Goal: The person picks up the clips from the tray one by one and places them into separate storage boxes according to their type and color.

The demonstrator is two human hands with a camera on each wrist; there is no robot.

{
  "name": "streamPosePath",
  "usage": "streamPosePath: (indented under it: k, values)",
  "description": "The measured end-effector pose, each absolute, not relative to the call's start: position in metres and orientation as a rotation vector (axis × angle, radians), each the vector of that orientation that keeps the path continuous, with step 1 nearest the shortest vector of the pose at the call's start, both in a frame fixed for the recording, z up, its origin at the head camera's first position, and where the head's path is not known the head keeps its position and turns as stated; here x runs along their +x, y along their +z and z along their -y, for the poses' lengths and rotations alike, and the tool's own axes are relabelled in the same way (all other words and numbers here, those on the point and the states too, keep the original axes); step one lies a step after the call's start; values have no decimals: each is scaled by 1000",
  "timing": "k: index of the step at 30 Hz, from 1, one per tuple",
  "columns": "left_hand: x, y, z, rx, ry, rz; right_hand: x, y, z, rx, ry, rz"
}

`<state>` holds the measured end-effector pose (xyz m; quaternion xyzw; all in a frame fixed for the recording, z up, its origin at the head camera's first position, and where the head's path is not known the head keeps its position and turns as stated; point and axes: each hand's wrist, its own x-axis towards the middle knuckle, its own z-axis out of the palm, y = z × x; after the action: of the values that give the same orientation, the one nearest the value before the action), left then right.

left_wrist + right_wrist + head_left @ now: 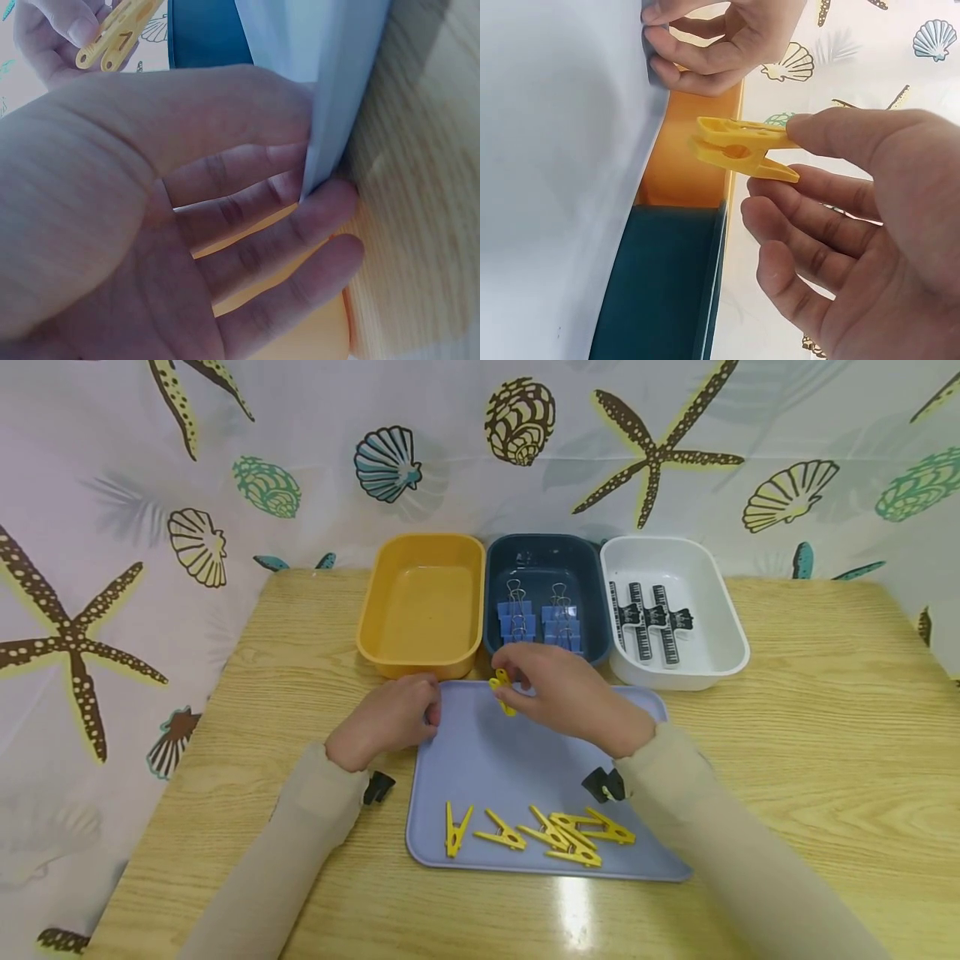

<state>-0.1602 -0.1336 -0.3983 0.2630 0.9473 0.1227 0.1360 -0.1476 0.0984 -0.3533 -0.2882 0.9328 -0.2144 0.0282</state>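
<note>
My right hand [573,697] pinches a yellow clothespin [735,148] between thumb and forefinger, above the far part of the pale blue tray [502,764]. In the right wrist view the other fingers are bent and apart from the clothespin. At the tray's far left corner, my left hand [390,714] grips the tray's rim [334,112], thumb on one side and fingers on the other. Along the near side of the tray lie several more yellow clothespins [573,839], some overlapping, with one standing apart at the left [454,835].
Behind the tray stand three bins side by side: a yellow one [423,610], a dark blue one [536,560] with blue binder clips [561,627], and a white one [712,635] holding black clips [660,618]. A patterned cloth [450,443] hangs behind the wooden table [832,735].
</note>
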Motion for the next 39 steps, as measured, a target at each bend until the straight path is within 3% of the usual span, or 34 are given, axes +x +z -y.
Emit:
streamPosePath:
  k: [39]
  values:
    - [-161,-399,136,768,346,-2726,-174,-324,-70,-927,-573,-2889]
